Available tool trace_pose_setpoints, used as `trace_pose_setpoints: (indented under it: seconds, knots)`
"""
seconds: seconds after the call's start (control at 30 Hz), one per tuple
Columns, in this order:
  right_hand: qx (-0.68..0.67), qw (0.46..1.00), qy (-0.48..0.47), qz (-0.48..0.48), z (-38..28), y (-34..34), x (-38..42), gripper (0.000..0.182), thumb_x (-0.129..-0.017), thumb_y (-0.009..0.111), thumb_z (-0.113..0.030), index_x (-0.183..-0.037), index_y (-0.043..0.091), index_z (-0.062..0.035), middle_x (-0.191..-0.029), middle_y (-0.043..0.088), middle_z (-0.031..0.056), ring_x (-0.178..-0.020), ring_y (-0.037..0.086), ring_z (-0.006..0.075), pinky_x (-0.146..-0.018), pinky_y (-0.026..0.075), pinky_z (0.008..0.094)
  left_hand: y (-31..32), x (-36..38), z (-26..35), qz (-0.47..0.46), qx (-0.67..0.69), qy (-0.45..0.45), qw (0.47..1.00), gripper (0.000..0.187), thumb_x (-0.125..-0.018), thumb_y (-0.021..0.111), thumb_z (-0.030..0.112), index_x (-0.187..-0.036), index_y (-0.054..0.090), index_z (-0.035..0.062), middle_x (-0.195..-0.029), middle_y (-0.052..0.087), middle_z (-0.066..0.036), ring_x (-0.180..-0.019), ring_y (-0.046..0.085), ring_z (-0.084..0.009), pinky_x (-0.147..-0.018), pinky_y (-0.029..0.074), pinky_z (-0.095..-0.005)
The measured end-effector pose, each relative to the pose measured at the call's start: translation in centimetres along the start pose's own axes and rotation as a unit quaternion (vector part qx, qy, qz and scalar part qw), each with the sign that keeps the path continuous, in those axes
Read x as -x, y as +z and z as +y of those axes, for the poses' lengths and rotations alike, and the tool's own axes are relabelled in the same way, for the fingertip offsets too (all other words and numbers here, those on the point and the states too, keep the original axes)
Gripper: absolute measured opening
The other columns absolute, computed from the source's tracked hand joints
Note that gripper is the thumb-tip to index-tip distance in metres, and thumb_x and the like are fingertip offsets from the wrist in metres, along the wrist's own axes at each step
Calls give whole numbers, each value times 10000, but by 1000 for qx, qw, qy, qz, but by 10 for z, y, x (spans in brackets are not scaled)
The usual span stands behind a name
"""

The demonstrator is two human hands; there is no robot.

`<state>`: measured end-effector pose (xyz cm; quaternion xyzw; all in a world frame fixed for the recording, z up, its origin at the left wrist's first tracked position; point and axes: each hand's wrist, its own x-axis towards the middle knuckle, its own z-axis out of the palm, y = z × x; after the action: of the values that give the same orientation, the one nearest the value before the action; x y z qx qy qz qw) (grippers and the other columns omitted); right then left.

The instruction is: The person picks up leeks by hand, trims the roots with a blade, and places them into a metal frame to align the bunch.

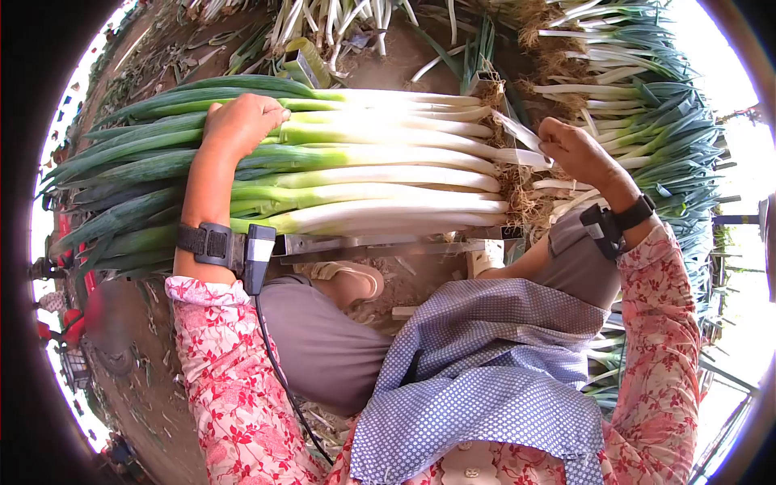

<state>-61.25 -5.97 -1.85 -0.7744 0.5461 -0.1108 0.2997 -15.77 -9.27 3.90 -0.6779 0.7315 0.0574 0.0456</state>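
Note:
A wide bundle of leeks [388, 162] lies across a low metal stand [372, 247], green leaves to the left, white stems and roots to the right. My left hand [242, 123] rests on top of the bundle where green meets white, its fingers bent round a leek at the upper edge. Beyond the root end, my right hand [572, 149] is closed on one end of a whitish translucent strip [521, 133]. The strip reaches from my fingers to the stems near the roots. Part of it is hidden behind the roots.
Stacked leeks [671, 137] line the right side, roots facing inward. Loose leeks [331, 20] lie at the top, beside a yellow-green tin [307, 63]. My shoes [352, 283] are on the soil below the stand. Leaf scraps litter the ground at left.

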Motion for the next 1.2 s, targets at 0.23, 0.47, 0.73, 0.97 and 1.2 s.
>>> trace_pose_setpoints:
  seconds: [0.23,0.47,0.73,0.97,1.2]
  knots:
    - [127,991,5,-31,14,33,-19,127,-850,519,-132,-926,495,-32,-728,555,220,-707,533,417,-638,430,444,12,7,-6,50,-7,31,998,296,-836,543,427,-905,707,190,-878,682,-66,-883,615,-263,-840,364,-404]
    - [251,964,-8,-84,26,40,13,172,-770,560,-75,-937,564,-37,-810,630,175,-825,611,356,-727,484,423,9,9,2,48,-24,9,999,279,-831,544,414,-861,709,190,-881,680,-73,-897,612,-266,-820,382,-409]
    - [309,947,-4,81,8,-12,13,360,-779,598,-112,-1133,571,-56,-1071,587,172,-970,580,331,-843,469,396,12,9,-3,81,-31,41,995,288,-834,554,394,-927,713,173,-885,684,-82,-894,617,-268,-814,388,-411]
    - [82,995,-43,22,-79,110,-59,432,-928,454,-346,-1330,436,-189,-1277,468,140,-1196,419,313,-994,360,434,15,21,1,98,-46,42,993,278,-849,542,382,-905,714,171,-892,670,-75,-893,599,-271,-804,391,-411]
    - [163,984,-61,22,-76,120,-53,444,-929,435,-373,-1351,400,-240,-1218,500,114,-1177,444,301,-931,386,482,12,42,-7,165,-100,97,976,295,-897,490,368,-1022,666,166,-1038,636,-65,-1011,564,-240,-923,360,-425]
